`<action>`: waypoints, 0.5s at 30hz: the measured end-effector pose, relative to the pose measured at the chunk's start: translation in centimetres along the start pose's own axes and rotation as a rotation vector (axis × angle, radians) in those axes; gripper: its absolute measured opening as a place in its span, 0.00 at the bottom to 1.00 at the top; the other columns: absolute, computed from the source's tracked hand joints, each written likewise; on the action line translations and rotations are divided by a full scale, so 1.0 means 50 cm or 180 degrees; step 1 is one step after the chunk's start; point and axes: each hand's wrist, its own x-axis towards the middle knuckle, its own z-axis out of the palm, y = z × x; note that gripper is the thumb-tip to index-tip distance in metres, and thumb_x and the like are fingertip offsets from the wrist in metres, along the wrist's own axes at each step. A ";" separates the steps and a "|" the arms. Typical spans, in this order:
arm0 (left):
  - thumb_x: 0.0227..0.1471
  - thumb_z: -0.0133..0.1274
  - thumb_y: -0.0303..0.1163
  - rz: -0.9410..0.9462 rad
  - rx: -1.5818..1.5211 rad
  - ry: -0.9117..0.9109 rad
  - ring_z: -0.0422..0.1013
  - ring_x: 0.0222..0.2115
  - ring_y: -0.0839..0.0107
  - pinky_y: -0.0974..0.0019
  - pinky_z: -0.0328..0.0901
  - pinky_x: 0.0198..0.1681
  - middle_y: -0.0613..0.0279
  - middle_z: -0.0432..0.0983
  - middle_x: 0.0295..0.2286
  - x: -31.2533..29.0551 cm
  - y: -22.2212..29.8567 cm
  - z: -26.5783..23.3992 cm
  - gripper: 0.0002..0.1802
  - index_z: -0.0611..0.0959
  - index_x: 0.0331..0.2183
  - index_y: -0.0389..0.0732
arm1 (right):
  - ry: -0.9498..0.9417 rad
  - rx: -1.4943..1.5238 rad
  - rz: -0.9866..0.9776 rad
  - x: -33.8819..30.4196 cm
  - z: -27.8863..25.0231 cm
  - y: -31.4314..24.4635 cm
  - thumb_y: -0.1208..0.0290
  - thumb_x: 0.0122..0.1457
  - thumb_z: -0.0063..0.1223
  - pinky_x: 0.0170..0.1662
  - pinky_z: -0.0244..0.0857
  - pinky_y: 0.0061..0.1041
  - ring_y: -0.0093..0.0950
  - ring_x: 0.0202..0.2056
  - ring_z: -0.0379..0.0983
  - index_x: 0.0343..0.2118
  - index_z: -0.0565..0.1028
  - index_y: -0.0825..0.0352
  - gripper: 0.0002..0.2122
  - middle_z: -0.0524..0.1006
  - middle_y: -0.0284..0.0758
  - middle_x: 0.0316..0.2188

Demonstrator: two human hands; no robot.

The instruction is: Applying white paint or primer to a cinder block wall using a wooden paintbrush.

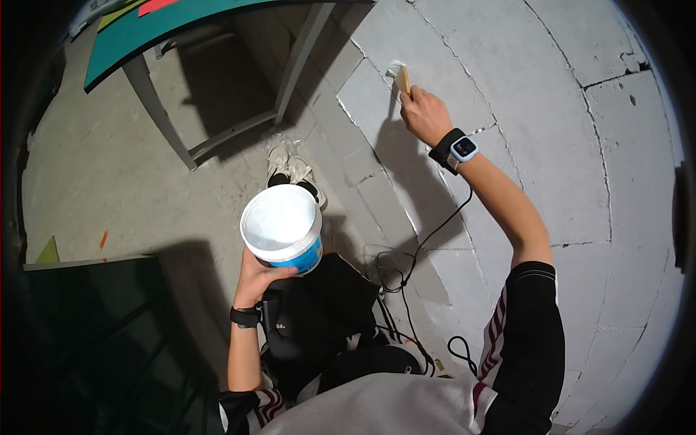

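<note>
A brush (402, 77) is gripped in the right hand (423, 112) against the block wall (522, 109); a tilted tub (283, 226), cupped by left hand (255, 279) fingers, could spill.

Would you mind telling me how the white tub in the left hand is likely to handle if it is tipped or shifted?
The white tub looks filled with white paste, so probably heavy for its size. The left hand grips it only from below, so it may tip easily. Its smooth wall could be slippery.

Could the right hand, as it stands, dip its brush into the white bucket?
Probably yes: the right hand holds the brush at the block wall, and the left hand holds the white bucket open-topped, nothing between.
</note>
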 end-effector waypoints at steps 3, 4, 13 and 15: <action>0.24 0.71 0.22 0.0189 0.0130 -0.0086 0.67 0.50 0.65 0.62 0.60 0.56 0.57 0.70 0.48 0.001 -0.003 -0.003 0.52 0.64 0.55 0.35 | -0.0084 0.0184 0.0121 -0.029 -0.025 0.000 0.74 0.53 0.48 0.28 0.68 0.33 0.36 0.27 0.72 0.28 0.71 0.68 0.04 0.70 0.40 0.25; 0.24 0.71 0.22 0.0181 0.0131 -0.0088 0.67 0.50 0.65 0.62 0.60 0.56 0.57 0.70 0.48 0.003 -0.004 -0.006 0.52 0.64 0.55 0.35 | -0.0145 0.0357 0.0207 -0.048 -0.041 0.002 0.75 0.52 0.49 0.28 0.67 0.34 0.37 0.26 0.71 0.29 0.71 0.68 0.04 0.69 0.40 0.24; 0.23 0.73 0.23 0.0131 0.0170 -0.0187 0.67 0.51 0.66 0.62 0.60 0.56 0.58 0.70 0.49 0.019 -0.009 0.011 0.54 0.64 0.55 0.35 | -0.0253 0.0441 0.0485 -0.108 -0.091 -0.017 0.61 0.61 0.49 0.20 0.65 0.33 0.34 0.18 0.71 0.40 0.74 0.67 0.13 0.72 0.36 0.16; 0.23 0.72 0.22 0.0282 0.0279 -0.0182 0.66 0.51 0.66 0.62 0.59 0.56 0.58 0.70 0.49 0.017 -0.015 0.016 0.53 0.65 0.55 0.35 | -0.0105 0.0728 0.0469 -0.086 -0.068 -0.019 0.61 0.64 0.46 0.22 0.63 0.36 0.37 0.19 0.71 0.49 0.71 0.63 0.15 0.72 0.38 0.16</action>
